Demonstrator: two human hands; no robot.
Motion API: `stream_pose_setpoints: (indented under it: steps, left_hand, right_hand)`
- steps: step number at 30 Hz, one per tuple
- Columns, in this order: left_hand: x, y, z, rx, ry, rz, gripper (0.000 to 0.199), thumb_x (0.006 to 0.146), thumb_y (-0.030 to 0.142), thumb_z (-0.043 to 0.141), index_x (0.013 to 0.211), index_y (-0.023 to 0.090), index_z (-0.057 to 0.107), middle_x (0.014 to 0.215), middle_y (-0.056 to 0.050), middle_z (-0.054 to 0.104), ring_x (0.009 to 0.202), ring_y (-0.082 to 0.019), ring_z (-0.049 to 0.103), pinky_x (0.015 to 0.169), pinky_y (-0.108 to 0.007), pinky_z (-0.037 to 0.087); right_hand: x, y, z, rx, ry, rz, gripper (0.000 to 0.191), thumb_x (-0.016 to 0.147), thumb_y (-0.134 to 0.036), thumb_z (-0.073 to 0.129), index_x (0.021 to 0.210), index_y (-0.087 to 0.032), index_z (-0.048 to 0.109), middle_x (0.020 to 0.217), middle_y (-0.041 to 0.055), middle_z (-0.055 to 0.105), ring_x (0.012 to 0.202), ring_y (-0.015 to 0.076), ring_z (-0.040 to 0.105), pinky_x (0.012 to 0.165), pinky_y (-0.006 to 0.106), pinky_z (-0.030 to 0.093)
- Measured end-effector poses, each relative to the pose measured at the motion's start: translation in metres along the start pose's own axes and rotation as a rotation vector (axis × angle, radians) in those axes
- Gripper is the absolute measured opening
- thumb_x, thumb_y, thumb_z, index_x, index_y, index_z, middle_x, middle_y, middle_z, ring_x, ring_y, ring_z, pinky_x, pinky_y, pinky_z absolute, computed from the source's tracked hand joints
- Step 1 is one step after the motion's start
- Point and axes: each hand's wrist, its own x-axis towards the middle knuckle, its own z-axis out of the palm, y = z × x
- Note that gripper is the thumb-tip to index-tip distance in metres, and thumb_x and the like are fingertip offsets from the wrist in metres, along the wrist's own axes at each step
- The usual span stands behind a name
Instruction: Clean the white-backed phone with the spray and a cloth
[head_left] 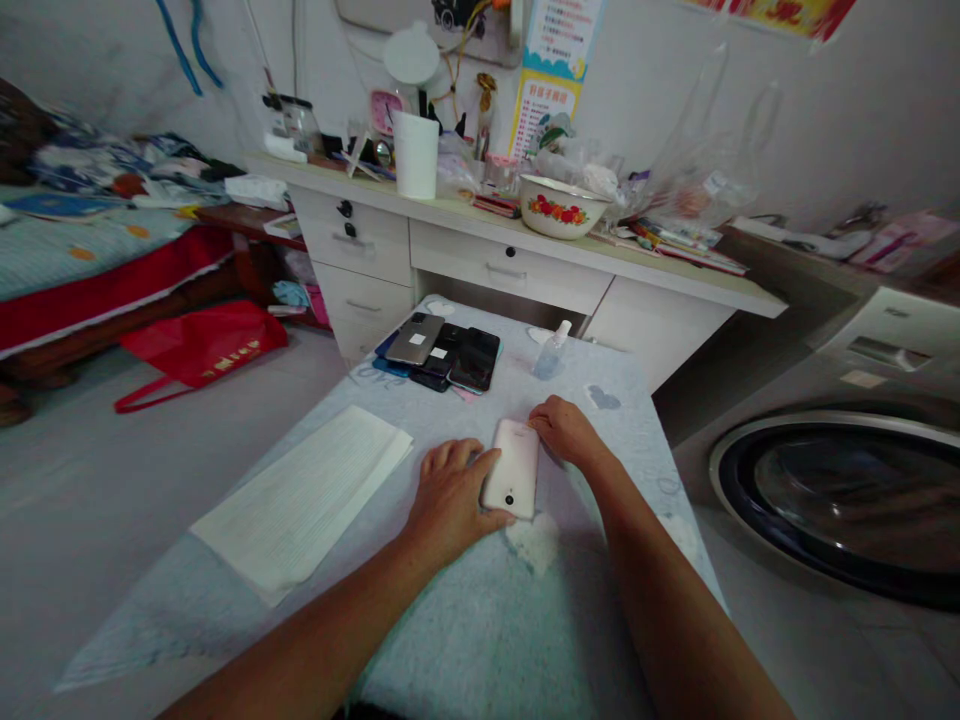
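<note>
A white phone (511, 465) lies back up on the cloth-covered table (465, 620), its round camera at the near end. My left hand (451, 492) is at the phone's left side and near edge, fingers apart, with thumb and forefinger touching it. At the far right corner of the phone is my right hand (564, 428), its fingers curled together; whatever may be between them is too small to make out. Beyond the hands lies a pile of several phones (442, 352). A clear spray bottle (553, 352) stands to the right of that pile.
Folded white cloth or paper (304, 500) lies on the table's left. Behind is a white desk (457, 245) bearing a flowered bowl (561, 207) and a white container (416, 155). A washing machine (847, 400) stands right; a red bag (206, 345) lies on the floor left.
</note>
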Motion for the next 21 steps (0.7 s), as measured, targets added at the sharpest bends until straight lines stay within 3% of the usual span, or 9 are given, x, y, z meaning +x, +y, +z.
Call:
stream_pose_setpoints:
  steps: [14, 21]
  left_hand:
    - [0.001, 0.000, 0.002, 0.000, 0.008, 0.001, 0.071, 0.062, 0.052, 0.075, 0.125, 0.028, 0.052, 0.122, -0.006, 0.052, 0.115, -0.030, 0.042, 0.097, -0.044, 0.030]
    - [0.002, 0.000, 0.000, 0.002, 0.008, 0.016, 0.070, 0.062, 0.052, 0.075, 0.124, 0.028, 0.053, 0.121, -0.007, 0.053, 0.114, -0.030, 0.043, 0.096, -0.044, 0.031]
  right_hand:
    - [-0.029, -0.007, 0.007, 0.054, 0.081, 0.182, 0.023, 0.089, -0.021, 0.048, 0.090, -0.014, 0.070, 0.095, 0.0098, 0.065, 0.085, 0.0166, 0.059, 0.076, 0.024, 0.038]
    - [-0.049, -0.019, 0.007, 0.044, 0.081, 0.177, 0.022, 0.090, -0.021, 0.048, 0.090, -0.015, 0.069, 0.092, 0.0094, 0.064, 0.083, 0.0165, 0.059, 0.074, 0.025, 0.037]
